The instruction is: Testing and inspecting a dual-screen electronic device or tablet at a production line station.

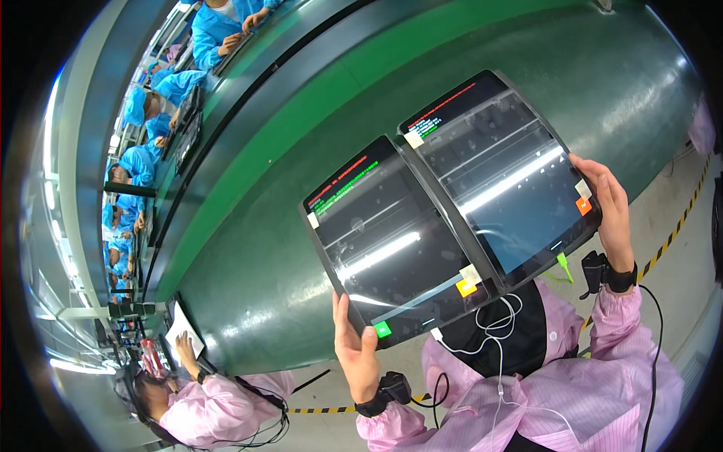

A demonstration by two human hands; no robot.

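Note:
Two dark tablets lie side by side at the bench's near edge, their long sides close together. Both screens are lit, with small red and green text at the top. My left hand (357,351) grips the left tablet (384,233) at its lower left corner, thumb over the edge beside a green square. Against the right edge of the right tablet (504,173) my right hand (611,215) is curled, its fingers partly hidden. Pale tabs sit near the tablets' corners. A white cable (452,348) meets the left tablet's lower edge, and a green connector (564,264) hangs below the right one.
A green-topped bench (256,309) curves under the tablets. A co-worker in pink (218,407) reaches over a white sheet (183,331) at left. Several people in blue (203,38) work across a dark rail. Yellow-black tape (670,237) marks the floor; a black cable hangs by my right sleeve.

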